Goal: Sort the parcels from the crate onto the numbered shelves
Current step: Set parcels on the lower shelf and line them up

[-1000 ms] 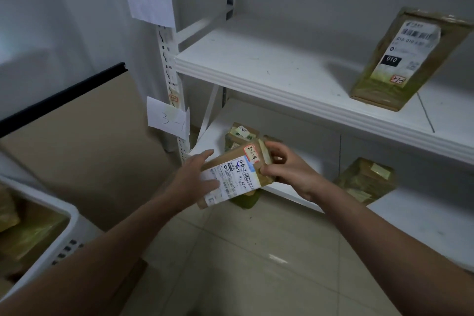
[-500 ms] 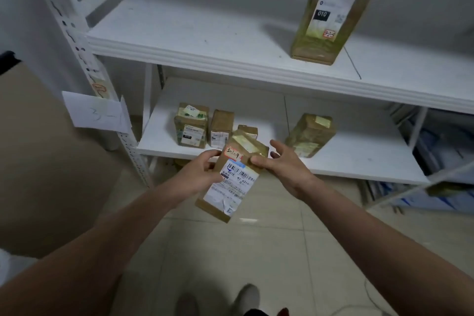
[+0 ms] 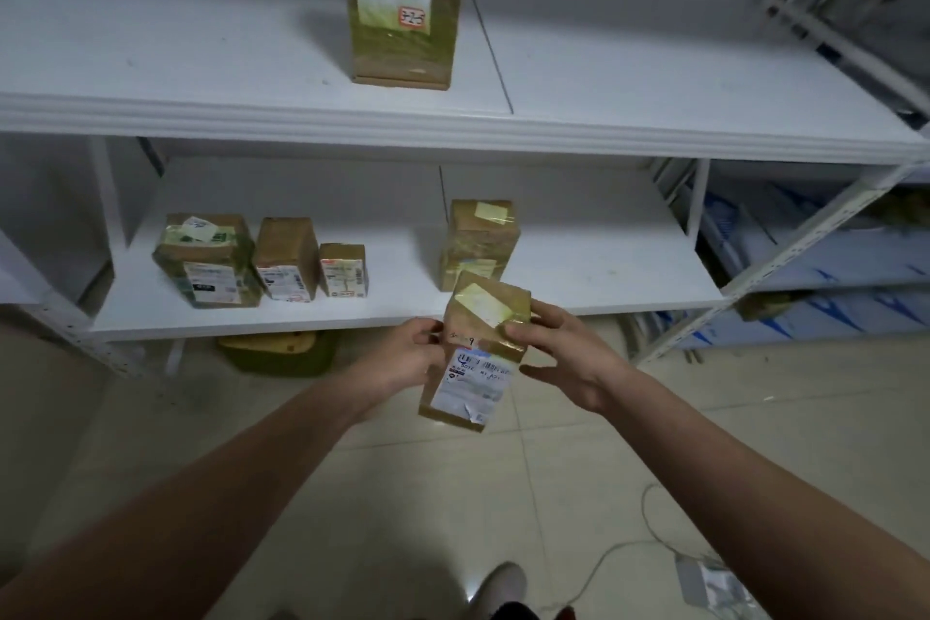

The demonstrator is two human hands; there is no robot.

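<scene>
I hold a brown cardboard parcel (image 3: 475, 357) with a white shipping label and a handwritten tag, in front of the lower shelf (image 3: 578, 277). My left hand (image 3: 407, 360) grips its left edge and my right hand (image 3: 563, 357) grips its top right corner. On the lower shelf stand three parcels in a row, a large one (image 3: 206, 259), a middle one (image 3: 287, 259) and a small one (image 3: 343, 269), and one more parcel (image 3: 478, 242) right behind the held one. A tall parcel (image 3: 402, 0) marked 010 stands on the upper shelf (image 3: 201, 66).
A yellowish box (image 3: 277, 352) lies on the floor under the lower shelf. Another rack with blue-and-white sheets (image 3: 825, 267) stands at the right. A white cable (image 3: 629, 549) and a grey pouch (image 3: 714, 584) lie on the tiled floor near my shoe (image 3: 495, 584).
My view has swung right along the shelves, and the crate and shelf labels have left it. The parcel has turned more upright between my hands and now sits nearer the lone parcel on the lower shelf.
</scene>
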